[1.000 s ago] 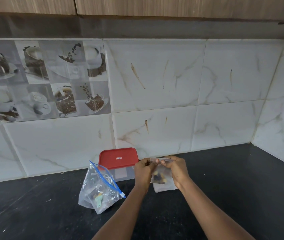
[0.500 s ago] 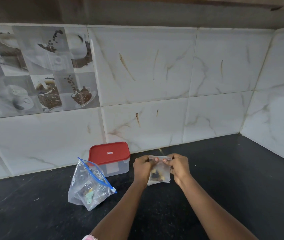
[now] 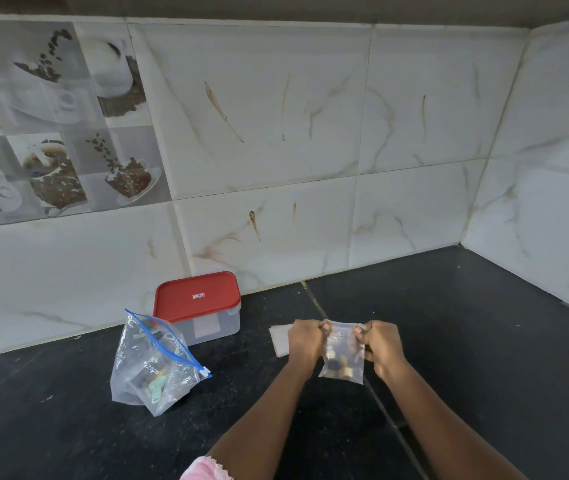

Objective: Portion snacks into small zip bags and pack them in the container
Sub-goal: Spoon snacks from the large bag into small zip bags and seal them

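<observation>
— What hangs above the black counter (image 3: 483, 341)?
— A small clear zip bag (image 3: 343, 344), dark and tan snack pieces (image 3: 338, 363) settled at its bottom. The left hand (image 3: 305, 342) and right hand (image 3: 381, 344) pinch its top corners, right of the red-lidded container (image 3: 203, 313).

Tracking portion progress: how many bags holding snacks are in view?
2. The big bag stands beside the container; the small bag is pinched by the left hand and right hand. The lidded container may hide more.
</observation>
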A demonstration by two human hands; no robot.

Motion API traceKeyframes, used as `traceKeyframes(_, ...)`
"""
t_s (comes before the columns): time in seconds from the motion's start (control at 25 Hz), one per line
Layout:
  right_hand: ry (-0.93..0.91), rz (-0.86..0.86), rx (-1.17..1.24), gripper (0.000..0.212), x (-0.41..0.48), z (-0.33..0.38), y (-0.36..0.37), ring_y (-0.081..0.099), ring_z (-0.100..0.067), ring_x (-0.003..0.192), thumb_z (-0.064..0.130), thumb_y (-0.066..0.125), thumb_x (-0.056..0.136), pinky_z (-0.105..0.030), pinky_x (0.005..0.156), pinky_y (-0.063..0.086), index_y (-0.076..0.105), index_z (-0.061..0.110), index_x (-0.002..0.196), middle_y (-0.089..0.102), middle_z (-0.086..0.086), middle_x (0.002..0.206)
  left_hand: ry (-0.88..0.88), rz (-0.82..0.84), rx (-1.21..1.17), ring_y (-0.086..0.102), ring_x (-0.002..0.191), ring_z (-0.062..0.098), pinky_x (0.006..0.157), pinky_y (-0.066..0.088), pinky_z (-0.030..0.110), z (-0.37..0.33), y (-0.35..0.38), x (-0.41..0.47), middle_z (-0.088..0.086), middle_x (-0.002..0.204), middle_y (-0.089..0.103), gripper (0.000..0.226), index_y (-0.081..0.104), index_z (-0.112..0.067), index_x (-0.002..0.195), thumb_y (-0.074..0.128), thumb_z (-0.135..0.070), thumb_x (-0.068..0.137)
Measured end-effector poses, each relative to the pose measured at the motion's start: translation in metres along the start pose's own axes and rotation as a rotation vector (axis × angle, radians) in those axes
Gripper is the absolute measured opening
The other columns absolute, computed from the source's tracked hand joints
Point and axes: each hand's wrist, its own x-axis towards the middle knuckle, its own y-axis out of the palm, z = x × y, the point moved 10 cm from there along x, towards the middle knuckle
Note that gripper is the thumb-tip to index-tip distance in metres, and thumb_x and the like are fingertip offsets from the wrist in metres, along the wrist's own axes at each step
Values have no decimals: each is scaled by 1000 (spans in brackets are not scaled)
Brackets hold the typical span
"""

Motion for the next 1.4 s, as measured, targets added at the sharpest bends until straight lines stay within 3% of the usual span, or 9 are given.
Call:
traceKeyframes(0.16, 70, -36, -88, 26, 21, -31, -26, 56, -25, 66, -5, 55, 88, -33, 58, 47, 55, 3, 63, 59, -16, 74, -94, 102, -48, 63, 78, 20, 84, 56, 42, 21, 39, 1, 8, 84, 71, 15, 73, -15, 78, 63, -13, 88)
traceKeyframes(0.32, 49, -105, -300, 26, 39, -42, -47, 60, -28, 74, -7, 49, 82, -38, 65, 48, 62, 10, 68, 66, -16, 84, -25, 119, 25, 62, 83, 8, 86, 51, 19, 18, 56, 6, -4, 85, 67, 15, 73, -11, 96, 64, -5, 84)
traceKeyframes(0.48, 16, -137, -607, 20, 48, -36, -46, 58, -28, 86, -3, 43, 88, -35, 69, 43, 62, 4, 90, 63, -16, 97, 19, -56, 104, 59, 89, 5, 78, 42, 7, 15, 23, 23, 1, 103, 69, 28, 69, -10, 108, 52, 2, 89)
traceKeyframes(0.64, -268, -191, -893, 13, 42, 5, 2, 61, -25, 87, 7, 53, 86, -36, 74, 52, 65, 7, 92, 63, -11, 97, -93, -353, 158, 58, 108, 21, 88, 44, 23, 31, -43, 38, 11, 121, 61, 39, 63, -8, 118, 43, 9, 88)
traceKeyframes(0.84, -171, 55, -790, 28, 37, -3, 90, 65, -23, 96, 31, 64, 88, -32, 76, 51, 62, 6, 101, 66, -7, 105, -247, -380, 208, 54, 116, 23, 96, 44, 30, 63, -60, 43, 12, 130, 53, 39, 55, -9, 128, 59, -8, 89)
traceKeyframes(1.0, -9, -37, -795, 20, 46, -18, 90, 63, -27, 106, 12, 55, 93, -34, 80, 52, 59, 5, 112, 63, -11, 117, -307, -323, 308, 59, 106, 20, 84, 44, 25, 80, -62, 45, 10, 121, 61, 31, 61, -7, 120, 52, -23, 95)
traceKeyframes(1.16, 49, -50, -712, 22, 55, -20, 79, 63, -30, 104, 7, 55, 90, -33, 78, 50, 61, 2, 111, 64, -15, 115, -294, -290, 336, 64, 92, 17, 79, 49, 21, 87, -64, 46, 10, 112, 66, 28, 66, -5, 115, 48, -15, 96)
traceKeyframes(1.32, 20, -25, -511, 16, 49, -8, 72, 66, -28, 93, 11, 73, 79, -31, 71, 50, 67, 1, 90, 69, -15, 97, -147, -314, 351, 61, 99, 19, 90, 50, 25, 67, -65, 41, 10, 117, 64, 28, 67, -7, 114, 48, -6, 93)
traceKeyframes(1.4, -90, -8, -448, 19, 38, 9, 75, 64, -22, 75, 13, 76, 75, -30, 64, 50, 59, 9, 67, 67, -9, 78, -15, -341, 257, 61, 85, 11, 76, 50, 16, 40, -64, 32, 5, 106, 68, 22, 70, -10, 106, 53, -10, 93)
